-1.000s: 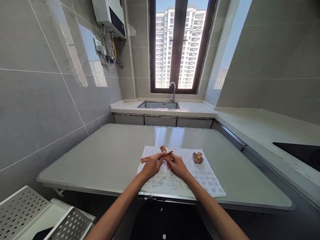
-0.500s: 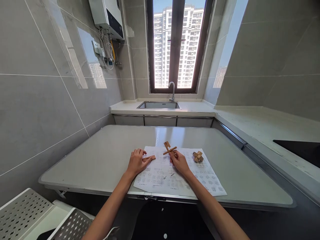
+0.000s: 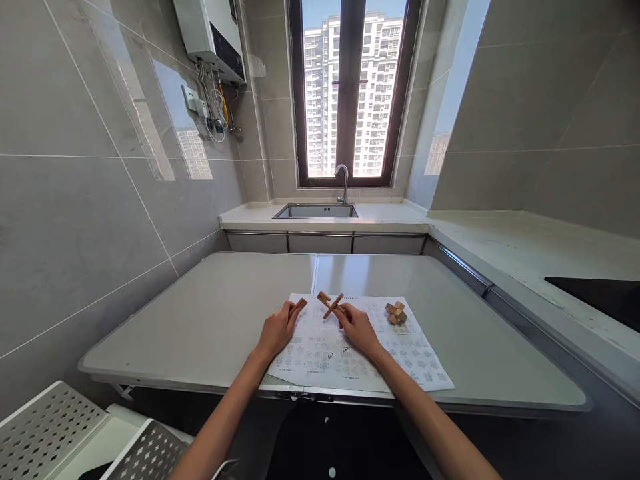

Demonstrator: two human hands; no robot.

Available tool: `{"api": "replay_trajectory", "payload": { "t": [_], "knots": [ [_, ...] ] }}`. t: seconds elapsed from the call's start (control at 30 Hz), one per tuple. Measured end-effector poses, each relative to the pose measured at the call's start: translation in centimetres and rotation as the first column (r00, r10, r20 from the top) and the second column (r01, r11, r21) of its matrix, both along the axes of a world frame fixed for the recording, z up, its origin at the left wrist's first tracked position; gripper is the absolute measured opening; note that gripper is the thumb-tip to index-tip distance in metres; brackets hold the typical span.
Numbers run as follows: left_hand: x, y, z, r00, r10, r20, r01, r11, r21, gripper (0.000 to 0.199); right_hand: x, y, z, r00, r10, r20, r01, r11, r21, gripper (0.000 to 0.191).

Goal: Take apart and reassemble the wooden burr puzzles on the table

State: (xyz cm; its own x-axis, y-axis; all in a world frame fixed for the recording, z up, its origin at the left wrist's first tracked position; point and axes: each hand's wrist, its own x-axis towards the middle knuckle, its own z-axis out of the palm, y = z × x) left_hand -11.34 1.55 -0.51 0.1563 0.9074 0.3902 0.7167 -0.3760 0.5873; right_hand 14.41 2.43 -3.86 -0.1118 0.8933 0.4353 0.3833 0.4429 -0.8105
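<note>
A printed paper sheet (image 3: 320,367) with rows of small diagrams lies near the table's front edge. Over its left side, my left hand (image 3: 276,331) is closed on a brown wooden piece (image 3: 301,303). My right hand (image 3: 359,328) pinches crossed wooden pieces (image 3: 331,307), one of them notched, above the upper middle of the sheet. An assembled block of interlocked wooden pieces (image 3: 396,313) rests on the sheet's upper right, beside my right hand and untouched.
The pale folding table (image 3: 225,307) has a seam down its middle. Behind it, a counter (image 3: 390,213) holds a sink (image 3: 317,211) with a tap (image 3: 344,183). A perforated white rack (image 3: 55,420) stands at lower left.
My left hand has raised and tilted its wooden piece. My right hand has turned the crossed pieces, bringing them slightly left and lower.
</note>
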Motion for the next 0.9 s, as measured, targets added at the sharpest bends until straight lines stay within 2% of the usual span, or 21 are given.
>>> {"api": "replay_trajectory", "payload": {
  "t": [0.23,0.3,0.43,0.57,0.77,0.9],
  "knots": [
    [2.3,-0.6,1.4,0.950,-0.037,0.310,0.070,0.993,-0.098,0.039,-0.1,-0.8,0.3,0.993,0.033,0.111,-0.041,0.996,0.074,0.038],
    [3.4,-0.6,1.8,0.913,-0.074,0.400,0.151,0.975,-0.163,0.043,-0.1,-0.9,0.2,0.991,0.034,0.127,-0.045,0.995,0.084,0.036],
    [5.4,-0.6,2.4,0.829,-0.144,0.541,0.339,0.897,-0.282,0.042,-0.2,-0.8,0.1,0.989,0.028,0.145,-0.041,0.995,0.090,0.035],
    [6.6,-0.8,2.9,0.777,-0.133,0.616,0.420,0.838,-0.348,0.042,-0.3,-0.6,0.1,0.987,0.022,0.159,-0.037,0.995,0.093,0.034],
    [7.0,-0.9,3.5,0.703,-0.072,0.708,0.512,0.741,-0.434,0.046,-0.3,-0.5,0.1,0.984,0.007,0.179,-0.027,0.994,0.108,0.030],
    [7.2,-0.8,3.8,0.679,-0.073,0.730,0.539,0.724,-0.430,0.039,-0.3,-0.5,0.1,0.982,0.012,0.189,-0.034,0.993,0.116,0.028]
  ]
}}
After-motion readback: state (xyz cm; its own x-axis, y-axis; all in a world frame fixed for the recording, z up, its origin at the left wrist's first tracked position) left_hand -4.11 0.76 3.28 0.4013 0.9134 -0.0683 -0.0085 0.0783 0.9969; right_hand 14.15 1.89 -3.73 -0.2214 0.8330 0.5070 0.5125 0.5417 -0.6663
